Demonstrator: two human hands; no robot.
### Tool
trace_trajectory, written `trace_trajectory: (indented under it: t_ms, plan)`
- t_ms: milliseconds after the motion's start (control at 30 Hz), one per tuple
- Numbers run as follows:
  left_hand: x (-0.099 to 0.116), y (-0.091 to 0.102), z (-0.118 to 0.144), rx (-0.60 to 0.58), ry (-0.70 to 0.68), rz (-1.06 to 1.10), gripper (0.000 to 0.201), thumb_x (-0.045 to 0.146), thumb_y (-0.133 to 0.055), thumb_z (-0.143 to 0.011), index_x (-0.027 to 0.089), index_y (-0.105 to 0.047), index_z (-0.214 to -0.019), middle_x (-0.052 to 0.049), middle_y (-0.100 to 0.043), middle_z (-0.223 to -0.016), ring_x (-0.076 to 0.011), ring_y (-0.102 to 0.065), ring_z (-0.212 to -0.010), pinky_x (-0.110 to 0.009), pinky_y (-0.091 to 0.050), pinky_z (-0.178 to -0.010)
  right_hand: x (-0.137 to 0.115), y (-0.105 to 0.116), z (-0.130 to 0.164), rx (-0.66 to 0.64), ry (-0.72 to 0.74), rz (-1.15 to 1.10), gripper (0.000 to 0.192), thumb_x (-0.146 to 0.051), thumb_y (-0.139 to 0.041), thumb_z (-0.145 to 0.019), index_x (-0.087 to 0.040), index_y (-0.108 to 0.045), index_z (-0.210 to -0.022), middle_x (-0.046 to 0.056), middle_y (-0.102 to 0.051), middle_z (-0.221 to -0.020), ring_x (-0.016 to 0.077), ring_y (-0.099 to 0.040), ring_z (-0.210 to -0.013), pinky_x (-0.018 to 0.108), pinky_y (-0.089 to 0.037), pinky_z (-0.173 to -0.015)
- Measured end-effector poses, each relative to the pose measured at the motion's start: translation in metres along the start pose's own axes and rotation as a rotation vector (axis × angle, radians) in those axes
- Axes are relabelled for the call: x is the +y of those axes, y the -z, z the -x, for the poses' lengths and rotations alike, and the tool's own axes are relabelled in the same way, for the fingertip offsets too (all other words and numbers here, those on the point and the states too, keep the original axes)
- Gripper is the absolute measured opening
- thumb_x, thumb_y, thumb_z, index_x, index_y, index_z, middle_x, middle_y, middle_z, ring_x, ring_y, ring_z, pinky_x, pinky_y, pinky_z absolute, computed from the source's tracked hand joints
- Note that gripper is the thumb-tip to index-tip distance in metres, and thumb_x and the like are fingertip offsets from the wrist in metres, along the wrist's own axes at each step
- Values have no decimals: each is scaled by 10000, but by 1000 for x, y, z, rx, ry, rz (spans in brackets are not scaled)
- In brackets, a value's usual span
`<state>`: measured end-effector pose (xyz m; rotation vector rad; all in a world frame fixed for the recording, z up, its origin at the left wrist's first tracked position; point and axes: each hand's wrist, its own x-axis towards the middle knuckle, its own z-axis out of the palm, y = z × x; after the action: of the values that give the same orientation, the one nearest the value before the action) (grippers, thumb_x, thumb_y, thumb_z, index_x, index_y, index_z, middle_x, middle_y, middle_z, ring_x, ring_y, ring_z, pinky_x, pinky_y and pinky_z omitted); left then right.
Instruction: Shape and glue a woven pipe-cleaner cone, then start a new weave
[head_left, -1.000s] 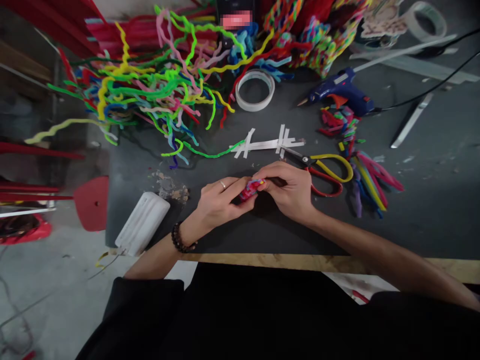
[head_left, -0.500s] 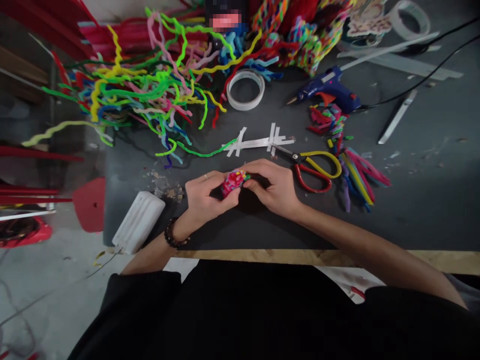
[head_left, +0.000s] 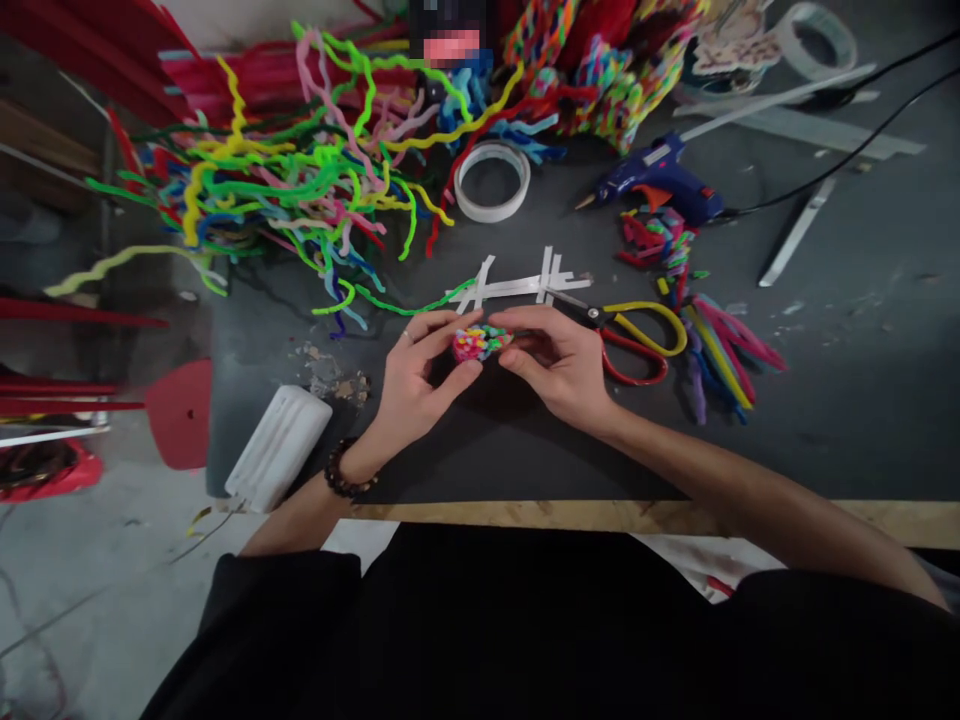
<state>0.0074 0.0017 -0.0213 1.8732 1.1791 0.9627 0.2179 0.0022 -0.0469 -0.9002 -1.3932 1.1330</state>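
Both hands pinched a small, round, pink-and-rainbow bundle of fuzzy wire (head_left: 478, 343) just above the dark table (head_left: 465, 460). The left hand (head_left: 416, 375) and right hand (head_left: 562, 365) closed their fingertips on it.

Dark desk (head_left: 825, 400), wooden front edge: pipe-cleaner heap (head_left: 300, 190), tape roll (head_left: 492, 182), blue glue gun (head_left: 660, 185), scissors (head_left: 637, 340), white strips (head_left: 517, 288), white block (head_left: 277, 447).
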Motion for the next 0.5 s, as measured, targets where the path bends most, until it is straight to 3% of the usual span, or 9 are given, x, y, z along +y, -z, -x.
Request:
trace_trajectory:
  t_ms: [133, 267, 367, 500]
  plan:
    - [-3, -6, 5, -30, 51, 142, 505, 337, -702, -996, 264, -557, -1474, -114, -672, -1444, -236, -676, -1326, -418, -591, -1114, -3, 0, -1, -12, 78, 127, 219, -309, -756, -955, -273, -776, -1170, 43, -782, -1185, 182, -742, -1096, 365, -619, -960]
    - [1, -10, 9, 36, 33, 74, 366, 360, -754, -964, 243, -674, -1302, -111, -697, -1427, -250, -684, -1327, -424, -592, -1128, -7, 0, 0, 18, 114, 230, 206, -279, -770, -944, -293, -780, -1149, 19, -797, -1116, 170, -748, -1026, 360, -615, -926]
    - [5, -7, 8, 112, -50, -80, 287, 363, -781, -947, 260, -746, -1213, -64, -760, -1326, -232, -727, -1250, -432, -597, -1123, -9, 1, 2, 32, 153, 299, 177, -241, -756, -954, -293, -791, -1120, 14, -806, -1080, 161, -759, -994, 344, -619, -908]
    - [7, -5, 8, 273, -236, -274, 158, 276, -809, -924, 300, -803, -1080, 1, -826, -1070, -179, -795, -973, -347, -673, -899, -9, -1, 4, 41, 223, 344, 195, -202, -725, -965, -305, -788, -1118, 10, -812, -1066, 169, -768, -981, 351, -638, -893]
